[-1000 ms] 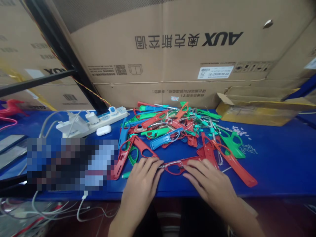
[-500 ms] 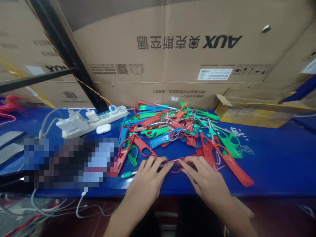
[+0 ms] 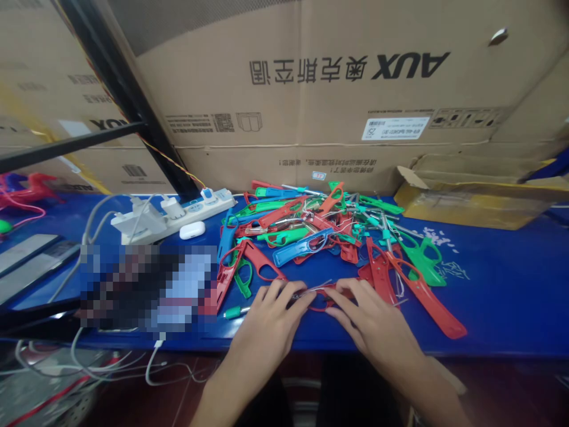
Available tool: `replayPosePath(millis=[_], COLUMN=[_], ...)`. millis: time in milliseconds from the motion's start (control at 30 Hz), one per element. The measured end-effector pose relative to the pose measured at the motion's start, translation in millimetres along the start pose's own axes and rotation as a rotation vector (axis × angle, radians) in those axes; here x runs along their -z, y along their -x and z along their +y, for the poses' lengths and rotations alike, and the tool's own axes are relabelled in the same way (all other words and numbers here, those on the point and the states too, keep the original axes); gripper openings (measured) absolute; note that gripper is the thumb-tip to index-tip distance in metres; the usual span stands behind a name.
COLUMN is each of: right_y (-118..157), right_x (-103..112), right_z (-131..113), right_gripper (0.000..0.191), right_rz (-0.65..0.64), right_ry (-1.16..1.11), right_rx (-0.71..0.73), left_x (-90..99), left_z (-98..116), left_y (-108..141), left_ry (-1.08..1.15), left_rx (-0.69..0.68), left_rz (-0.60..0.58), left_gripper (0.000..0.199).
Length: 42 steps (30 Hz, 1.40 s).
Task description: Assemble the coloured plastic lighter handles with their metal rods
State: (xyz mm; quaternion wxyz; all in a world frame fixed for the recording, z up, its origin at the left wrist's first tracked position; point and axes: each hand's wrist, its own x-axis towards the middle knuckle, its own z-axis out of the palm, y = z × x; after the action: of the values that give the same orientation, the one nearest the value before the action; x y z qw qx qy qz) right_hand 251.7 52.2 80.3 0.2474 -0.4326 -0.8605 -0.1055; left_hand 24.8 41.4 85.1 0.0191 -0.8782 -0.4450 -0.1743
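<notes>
Both my hands are closed around a red long-nosed lighter low over the table's front edge. My left hand grips its left part, thumb and fingertips pressed together. A metal tube with a green tip sticks out to the left of that hand. My right hand pinches the red handle end, and its fingers cover much of it. A thin wire or strand shows between the fingertips. Just beyond lie a blue handle shell, a red shell and an orange-red shell.
Behind the hands is a pile of red, green and blue lighter parts with metal tubes. A power strip, a white earbud case and a blurred-out patch lie left. An open cardboard box and small pins are right.
The view has shifted slightly, so the scene sits a little further right. My hands stay on the lighter, with small finger movements; a thin strand now shows above it.
</notes>
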Motion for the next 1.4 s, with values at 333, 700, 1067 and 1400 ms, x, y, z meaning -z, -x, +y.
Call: replayPosePath(millis=[333,700,1067,1400], right_y=[-4,-3,-2,3], right_x=[-2,-5,-4,-1], right_z=[-3,-5,-7,-11], right_gripper=[0.048,0.046,0.047,0.021], right_rz=[-0.007,0.027,0.049,0.154], right_ry=[-0.020,-0.065,-0.114,-0.060], right_rx=[-0.041,-0.039,-0.078,-0.057], left_x=[1.5,3.2,-3.5,4.7], left_z=[3,0,-2,-2], left_y=[1,-1,1,-1], left_ry=[0.010,0.172,0.143,0.222], left_rx=[0.032,0.113,0.046,0.129], left_rz=[0.022,0.069,0.172,0.252], left_gripper=[0.037,0.020,0.024,0.033])
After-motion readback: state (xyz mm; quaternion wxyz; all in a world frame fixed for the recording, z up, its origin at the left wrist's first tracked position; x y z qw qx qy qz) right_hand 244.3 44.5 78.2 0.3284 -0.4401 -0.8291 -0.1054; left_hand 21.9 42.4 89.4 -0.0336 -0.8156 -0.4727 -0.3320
